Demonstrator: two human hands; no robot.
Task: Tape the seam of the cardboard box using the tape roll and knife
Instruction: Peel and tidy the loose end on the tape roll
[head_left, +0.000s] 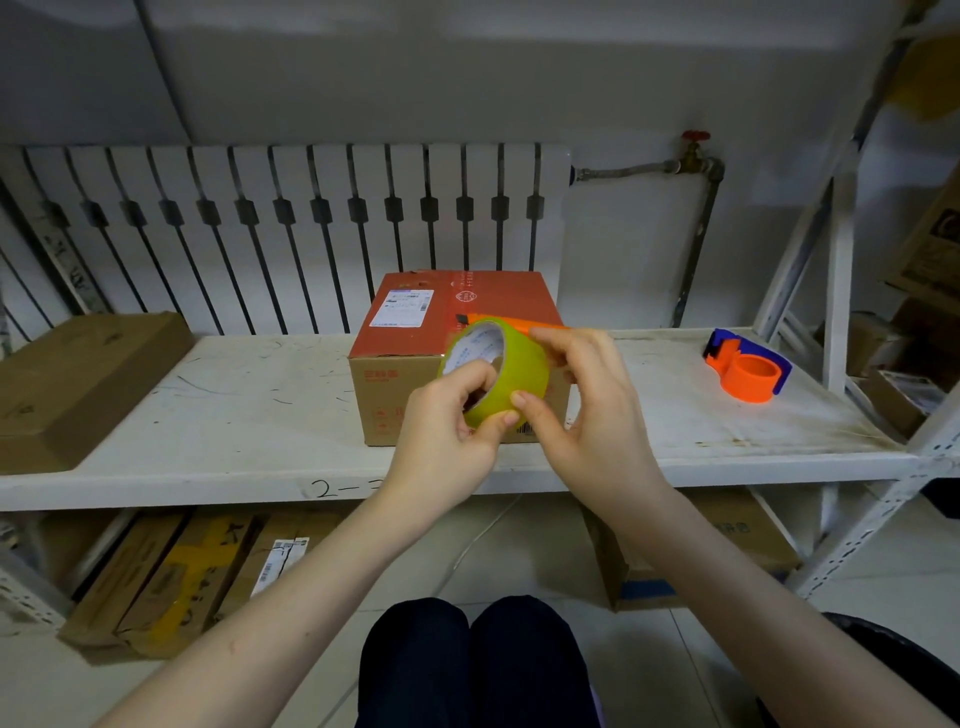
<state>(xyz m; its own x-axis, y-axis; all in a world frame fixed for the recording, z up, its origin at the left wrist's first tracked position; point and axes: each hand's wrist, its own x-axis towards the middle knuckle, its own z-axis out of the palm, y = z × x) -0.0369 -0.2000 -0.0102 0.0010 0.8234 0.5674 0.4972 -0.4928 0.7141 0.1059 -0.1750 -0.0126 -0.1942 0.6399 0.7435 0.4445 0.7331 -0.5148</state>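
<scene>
A cardboard box (415, 332) with a red top and a white shipping label stands in the middle of the white shelf (234, 395). An orange knife (524, 326) lies across the box's top, partly hidden behind the roll. In front of the box I hold a yellow-green tape roll (511, 374) in the air. My left hand (447, 431) grips it with fingers hooked through its core. My right hand (587, 410) presses its thumb and fingertips on the roll's outer face.
An orange and blue tape dispenser (748, 371) sits at the shelf's right. A flat brown box (78, 384) lies at the left. A radiator (291, 228) runs behind the shelf. More cardboard boxes (182, 577) lie on the floor below.
</scene>
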